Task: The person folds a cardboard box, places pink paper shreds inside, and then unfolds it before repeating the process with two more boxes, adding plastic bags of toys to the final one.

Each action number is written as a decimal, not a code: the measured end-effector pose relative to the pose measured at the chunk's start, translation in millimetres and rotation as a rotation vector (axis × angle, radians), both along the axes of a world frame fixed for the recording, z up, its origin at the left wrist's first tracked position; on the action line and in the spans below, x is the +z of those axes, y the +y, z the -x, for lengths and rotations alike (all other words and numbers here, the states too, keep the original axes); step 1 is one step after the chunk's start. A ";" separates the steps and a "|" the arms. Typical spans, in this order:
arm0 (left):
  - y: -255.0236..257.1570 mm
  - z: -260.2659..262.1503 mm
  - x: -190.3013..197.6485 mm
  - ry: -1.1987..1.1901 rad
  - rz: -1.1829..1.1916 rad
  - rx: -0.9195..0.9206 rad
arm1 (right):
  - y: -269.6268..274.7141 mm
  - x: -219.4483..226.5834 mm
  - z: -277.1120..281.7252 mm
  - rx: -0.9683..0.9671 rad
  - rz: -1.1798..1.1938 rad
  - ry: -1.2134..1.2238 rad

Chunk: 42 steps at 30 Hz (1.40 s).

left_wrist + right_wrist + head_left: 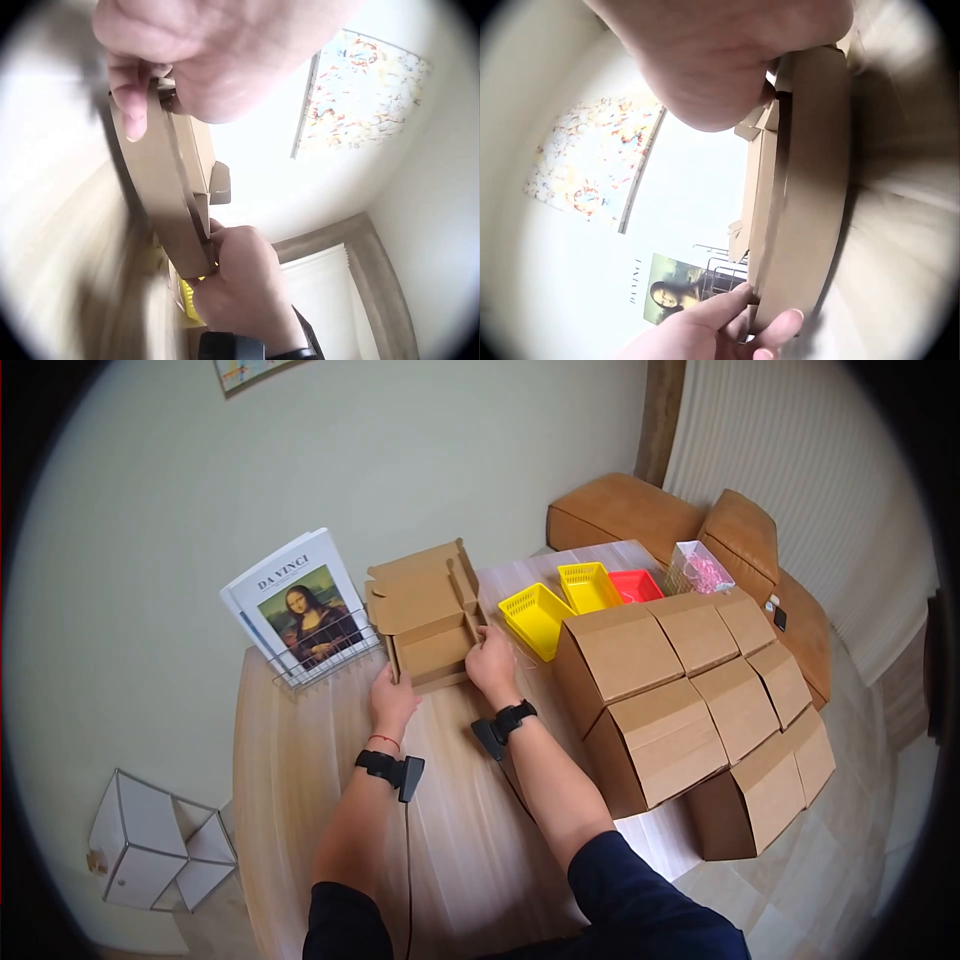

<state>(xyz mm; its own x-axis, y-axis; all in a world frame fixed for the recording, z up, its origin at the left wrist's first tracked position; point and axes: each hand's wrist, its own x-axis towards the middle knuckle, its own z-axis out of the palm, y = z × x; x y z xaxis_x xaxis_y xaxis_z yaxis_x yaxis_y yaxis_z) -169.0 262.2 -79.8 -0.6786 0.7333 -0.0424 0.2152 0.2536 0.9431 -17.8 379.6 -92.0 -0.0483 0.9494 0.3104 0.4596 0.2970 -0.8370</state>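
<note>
Between my two hands is a brown cardboard box [430,645] with its lid raised and leaning back toward the wall. My left hand [393,698] grips the box's near left corner; in the left wrist view its fingers wrap the end of the front wall [161,180]. At the near right corner, my right hand [492,662] pinches the side wall, thumb on the inner side. The right wrist view shows the box's front wall [810,180] close over the wooden tabletop. Inside, the box's bare floor shows.
A wire rack [325,660] with a Da Vinci book [300,595] stands left of the box. Yellow baskets [535,615] and a red basket [636,586] sit to the right. Stacked closed cardboard boxes [665,730] fill the table's right side. Cables trail from both wrists.
</note>
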 end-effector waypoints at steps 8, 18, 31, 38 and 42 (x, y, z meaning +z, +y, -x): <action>15.6 14.5 -16.0 -0.099 0.007 -0.020 | 14.8 -19.9 2.6 0.075 0.064 0.158; -11.6 -10.4 22.2 0.136 0.112 0.093 | -27.9 20.7 -10.9 0.040 -0.259 0.131; -124.5 -181.6 117.0 -0.314 -0.138 -0.456 | -179.7 146.2 -137.3 0.203 -0.328 0.384; -155.1 -252.3 119.0 -0.114 -0.079 -0.681 | -192.1 145.7 -263.9 -0.051 -0.355 0.222; -158.2 -281.8 105.1 -0.116 -0.158 -0.703 | -198.2 137.8 -322.1 -0.209 -0.200 0.031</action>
